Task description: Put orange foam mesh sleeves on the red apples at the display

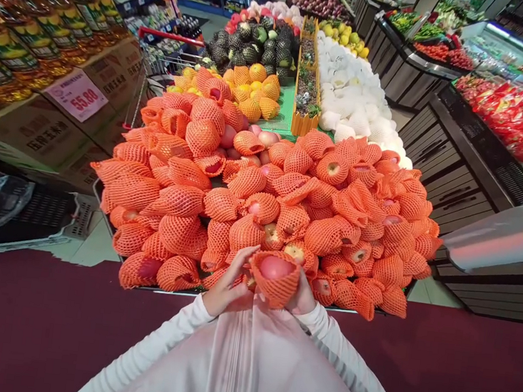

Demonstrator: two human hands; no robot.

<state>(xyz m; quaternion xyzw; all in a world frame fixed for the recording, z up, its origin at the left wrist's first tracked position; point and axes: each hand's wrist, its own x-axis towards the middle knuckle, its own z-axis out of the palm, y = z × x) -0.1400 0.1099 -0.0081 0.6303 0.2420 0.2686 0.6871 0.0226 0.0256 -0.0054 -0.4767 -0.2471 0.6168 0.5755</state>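
In front of my chest is a red apple (276, 268) in an orange foam net sleeve (275, 291), with the sleeve's mouth facing up. My right hand (303, 296) grips it from the right side, its fingers partly hidden behind the sleeve. On the other side, my left hand (227, 285) is open, thumb and fingers apart. Its fingertips come up to the sleeve's left edge; whether they touch it I cannot tell. Just beyond both hands lies a big heap of similar fruit in orange net sleeves (222, 205), some of it showing bare skin.
Behind the heap are yellow-netted fruit (257, 92), black-netted fruit (260, 45) and white-wrapped fruit (349, 86). A yellow planter (303, 124) divides them. Oil bottles (34, 38) on cartons stand left, beside a shopping cart (168, 62). A plastic bag roll (507, 233) juts in from the right.
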